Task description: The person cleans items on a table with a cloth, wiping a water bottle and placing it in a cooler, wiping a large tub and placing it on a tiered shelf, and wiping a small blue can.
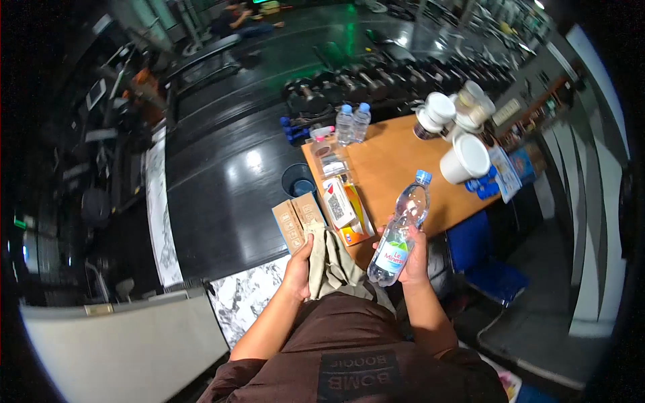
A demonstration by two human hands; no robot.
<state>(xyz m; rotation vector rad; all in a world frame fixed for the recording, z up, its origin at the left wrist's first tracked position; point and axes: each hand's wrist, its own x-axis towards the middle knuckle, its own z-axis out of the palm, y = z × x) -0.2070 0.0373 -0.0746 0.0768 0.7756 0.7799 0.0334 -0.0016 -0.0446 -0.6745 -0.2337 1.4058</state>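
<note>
Right fingers (pixel 418 245) now wrapped round the water bottle (pixel 400 232), partly hidden behind it, left fingers (pixel 304 254) clutching a beige cloth (pixel 334 265), its lower edge lost against the shirt (pixel 349 322), orange-brown counter (pixel 396 154) ahead of them, dim dumbbells (pixel 363 84) beyond.

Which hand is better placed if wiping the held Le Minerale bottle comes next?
Probably the left hand: it holds the beige cloth, while the right hand holds the Le Minerale bottle.
</note>
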